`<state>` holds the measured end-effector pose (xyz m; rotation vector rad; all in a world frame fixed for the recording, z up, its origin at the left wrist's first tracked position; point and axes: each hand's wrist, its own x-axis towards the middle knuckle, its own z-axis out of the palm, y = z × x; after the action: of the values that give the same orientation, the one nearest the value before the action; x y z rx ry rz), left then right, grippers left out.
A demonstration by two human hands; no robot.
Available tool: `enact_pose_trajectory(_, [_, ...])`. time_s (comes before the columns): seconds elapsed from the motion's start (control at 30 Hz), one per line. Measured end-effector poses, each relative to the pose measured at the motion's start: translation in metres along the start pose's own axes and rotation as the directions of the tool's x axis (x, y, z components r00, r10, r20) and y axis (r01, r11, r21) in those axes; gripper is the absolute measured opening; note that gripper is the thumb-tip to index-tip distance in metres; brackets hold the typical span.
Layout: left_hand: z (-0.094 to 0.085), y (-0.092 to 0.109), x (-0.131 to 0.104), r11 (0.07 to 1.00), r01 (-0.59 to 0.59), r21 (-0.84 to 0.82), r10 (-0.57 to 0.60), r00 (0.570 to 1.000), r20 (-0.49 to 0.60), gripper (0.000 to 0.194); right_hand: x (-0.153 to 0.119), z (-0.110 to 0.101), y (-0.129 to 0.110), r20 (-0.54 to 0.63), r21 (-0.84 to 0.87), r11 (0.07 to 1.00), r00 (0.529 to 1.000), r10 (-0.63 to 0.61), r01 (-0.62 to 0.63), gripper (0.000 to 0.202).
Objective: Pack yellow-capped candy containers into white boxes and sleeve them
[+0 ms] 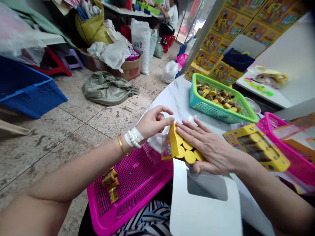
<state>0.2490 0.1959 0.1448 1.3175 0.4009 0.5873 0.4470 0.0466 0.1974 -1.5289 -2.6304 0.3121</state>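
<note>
An open box (174, 141) on the table edge holds several round yellow-capped pieces (189, 156); its white windowed lid (205, 213) hangs toward my lap. My right hand (209, 147) lies flat, fingers stretched out, over the far right side of the yellow caps. At the box's top left corner is my left hand (156, 123), its fingers curled and thumb and fingertip near the yellow flap. Whether it grips the flap is too small to tell. Below it, a pink basket (137, 180) holds a few small yellow-brown pieces (110, 183).
A green and blue basket (221, 98) full of similar pieces stands at the back of the table (172, 98). A packed yellow box (257, 147) leans by another pink basket (278, 131) at right. Boxes (219, 42) are stacked behind. A person (172, 16) sits far off.
</note>
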Motion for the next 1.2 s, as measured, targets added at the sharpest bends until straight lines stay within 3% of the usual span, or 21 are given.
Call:
enact_pose_trajectory(0.1, [0.005, -0.02, -0.027, 0.995, -0.019, -0.098, 0.007, 0.992, -0.129, 0.042, -0.001, 0.004, 0.0, 0.003, -0.008, 0.999, 0.999, -0.038, 0.038, 0.11])
enact_pose_trajectory(0.23, [0.016, -0.034, -0.054, 0.999, 0.009, -0.042, -0.014, 0.991, -0.132, 0.066, -0.006, 0.006, 0.0, -0.048, 0.003, 0.999, 0.998, -0.034, 0.034, 0.106])
enact_pose_trajectory(0.4, [0.031, -0.034, -0.048, 1.0, -0.008, -0.02, 0.006, 0.997, -0.081, 0.088, -0.008, 0.008, -0.002, -0.015, -0.085, 0.996, 1.0, -0.001, 0.0, 0.103])
enact_pose_trajectory(0.53, [0.047, -0.034, -0.035, 0.97, 0.006, -0.244, -0.016, 0.999, -0.04, 0.098, -0.008, 0.007, 0.001, 0.019, -0.108, 0.993, 0.999, -0.045, 0.047, 0.101])
enact_pose_trajectory(0.73, [0.054, -0.036, -0.037, 0.904, 0.039, -0.426, -0.085, 0.992, -0.088, 0.097, -0.008, 0.007, 0.003, 0.005, -0.093, 0.993, 0.997, -0.074, 0.074, 0.098])
enact_pose_trajectory(0.87, [0.046, -0.041, -0.04, 0.849, 0.005, -0.529, -0.064, 0.994, -0.093, 0.069, -0.008, 0.009, 0.002, -0.027, -0.054, 0.997, 0.998, -0.049, 0.047, 0.095])
enact_pose_trajectory(0.97, [0.047, -0.043, -0.039, 0.863, 0.016, -0.506, -0.065, 0.995, -0.08, 0.06, -0.009, 0.009, 0.004, -0.036, -0.049, 0.996, 0.996, -0.077, 0.075, 0.087])
enact_pose_trajectory(1.1, [0.051, -0.035, -0.03, 0.903, 0.053, -0.427, -0.088, 0.994, -0.062, 0.064, -0.014, 0.008, 0.01, -0.051, -0.036, 0.997, 0.996, -0.07, 0.068, 0.078])
enact_pose_trajectory(1.2, [0.044, -0.024, -0.032, 0.908, 0.096, -0.409, -0.122, 0.992, -0.038, 0.066, -0.018, 0.008, 0.012, -0.048, -0.024, 0.999, 0.999, -0.025, 0.024, 0.074])
